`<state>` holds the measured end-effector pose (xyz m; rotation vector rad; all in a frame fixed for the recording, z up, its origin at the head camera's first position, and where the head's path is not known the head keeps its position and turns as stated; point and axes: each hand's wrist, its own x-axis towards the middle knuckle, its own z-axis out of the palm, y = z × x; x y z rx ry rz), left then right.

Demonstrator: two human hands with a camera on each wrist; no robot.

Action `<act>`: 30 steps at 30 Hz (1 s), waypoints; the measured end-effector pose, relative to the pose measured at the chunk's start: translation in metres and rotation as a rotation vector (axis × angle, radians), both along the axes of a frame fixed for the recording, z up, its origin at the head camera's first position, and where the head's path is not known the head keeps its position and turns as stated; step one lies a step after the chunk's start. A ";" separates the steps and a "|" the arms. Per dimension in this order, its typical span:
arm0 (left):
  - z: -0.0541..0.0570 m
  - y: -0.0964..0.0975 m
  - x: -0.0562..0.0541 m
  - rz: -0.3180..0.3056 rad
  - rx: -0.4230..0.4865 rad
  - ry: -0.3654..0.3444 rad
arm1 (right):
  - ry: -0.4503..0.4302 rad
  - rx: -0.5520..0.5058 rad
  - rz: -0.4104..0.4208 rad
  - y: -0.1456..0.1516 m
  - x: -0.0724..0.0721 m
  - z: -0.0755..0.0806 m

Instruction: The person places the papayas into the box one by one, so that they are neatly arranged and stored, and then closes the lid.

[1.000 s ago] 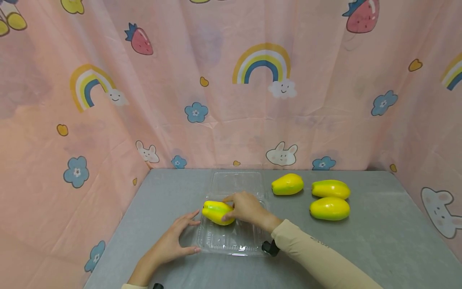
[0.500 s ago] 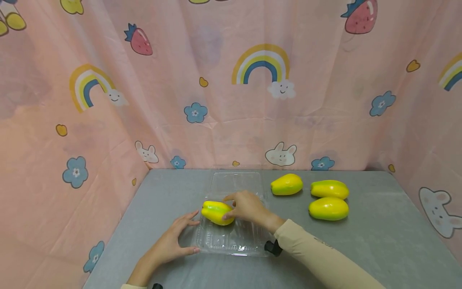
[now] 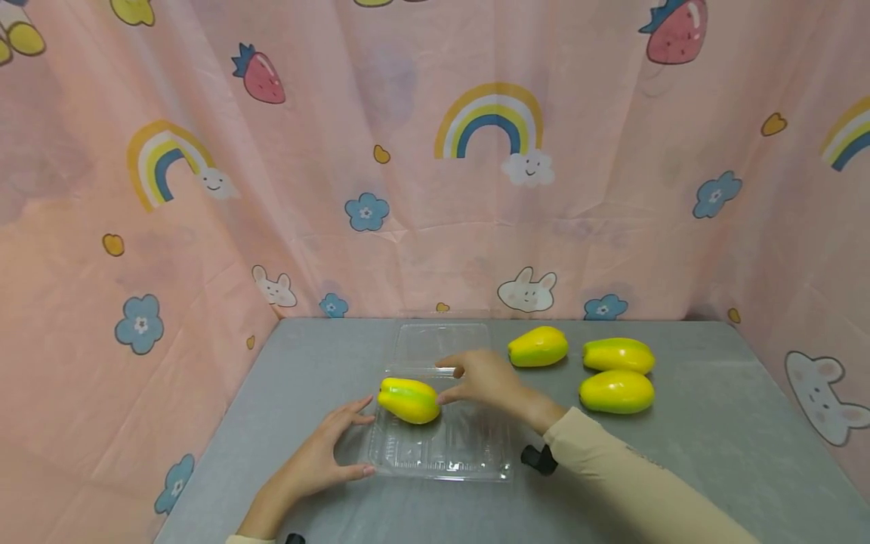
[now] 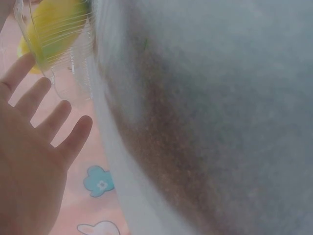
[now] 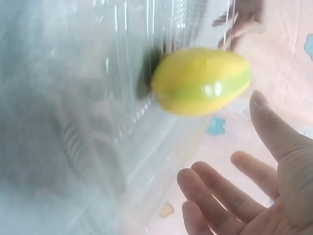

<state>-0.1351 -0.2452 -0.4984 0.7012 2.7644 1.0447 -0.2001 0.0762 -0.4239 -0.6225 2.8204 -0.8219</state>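
Observation:
A yellow-green papaya (image 3: 409, 401) lies in the left part of a clear plastic clamshell box (image 3: 442, 462), whose lid (image 3: 442, 344) is folded back toward the curtain. My right hand (image 3: 492, 385) hovers over the box just right of the papaya; in the right wrist view its fingers (image 5: 220, 200) are spread apart from the fruit and hold nothing. At the box's left side, my left hand (image 3: 325, 453) has its thumb and fingers spread, fingertips right by the rim. In the left wrist view those fingers (image 4: 73, 137) are extended beside the clear wall, with the papaya (image 4: 54, 34) behind it.
Three more papayas lie on the grey table (image 3: 707, 468) to the right: one papaya (image 3: 538, 347) near the lid, and a back papaya (image 3: 618, 355) close against a front papaya (image 3: 617, 391). A pink patterned curtain (image 3: 421, 249) stands behind the table and along both sides.
My right hand has let go of the papaya in the box and drawn back to the right, its fingers opening. My left hand and the papayas stay in place.

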 end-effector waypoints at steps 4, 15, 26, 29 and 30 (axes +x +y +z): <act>0.000 0.000 0.000 0.002 0.002 -0.005 | -0.006 0.026 -0.008 0.017 -0.001 0.006; 0.000 0.000 0.000 0.031 -0.001 -0.042 | 0.044 0.009 -0.023 0.083 -0.016 0.002; -0.001 0.001 0.000 0.017 0.007 -0.025 | -0.012 -0.061 -0.109 0.146 -0.035 0.004; -0.001 0.001 0.000 0.015 0.003 -0.015 | -0.008 -0.090 -0.138 0.158 -0.039 0.002; 0.000 0.001 0.000 0.016 0.002 -0.014 | -0.012 -0.089 -0.145 0.162 -0.041 0.001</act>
